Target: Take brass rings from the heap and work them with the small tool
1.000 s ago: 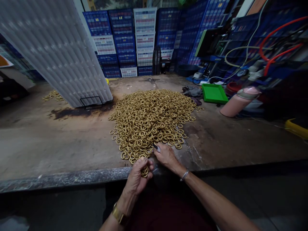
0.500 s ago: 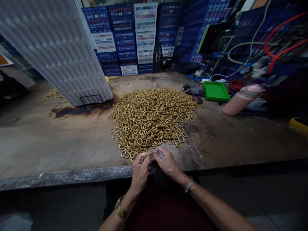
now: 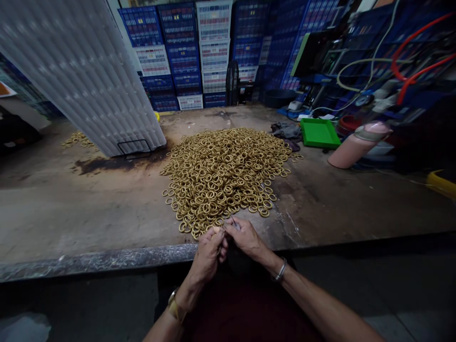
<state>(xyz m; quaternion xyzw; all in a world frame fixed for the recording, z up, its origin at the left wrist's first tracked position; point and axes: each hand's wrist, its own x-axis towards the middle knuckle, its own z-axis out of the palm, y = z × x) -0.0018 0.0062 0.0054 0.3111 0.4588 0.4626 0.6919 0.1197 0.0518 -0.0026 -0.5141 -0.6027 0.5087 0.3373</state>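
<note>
A broad heap of brass-coloured rings [image 3: 224,166] lies on the worktable, its near edge just beyond my fingers. At the table's front edge my left hand [image 3: 209,254] is closed, thumb and fingers pinched on a ring that its fingers now mostly hide. My right hand [image 3: 248,241] meets it from the right, closed around a small grey tool [image 3: 237,227] with a thin dark tip; the tool's exact kind cannot be made out. The fingertips of both hands nearly touch.
A tall stack of translucent ribbed sheets [image 3: 89,76] leans on a black wire stand [image 3: 134,147] at left. Blue and white crates [image 3: 183,57] line the back. To the right are a green tray [image 3: 319,133], a dark cloth [image 3: 286,129] and a pink bottle [image 3: 356,147].
My left hand has turned slightly and its fingers have curled, covering the ring that showed between them before. The right hand has stayed nearly in place with the grey tool.
</note>
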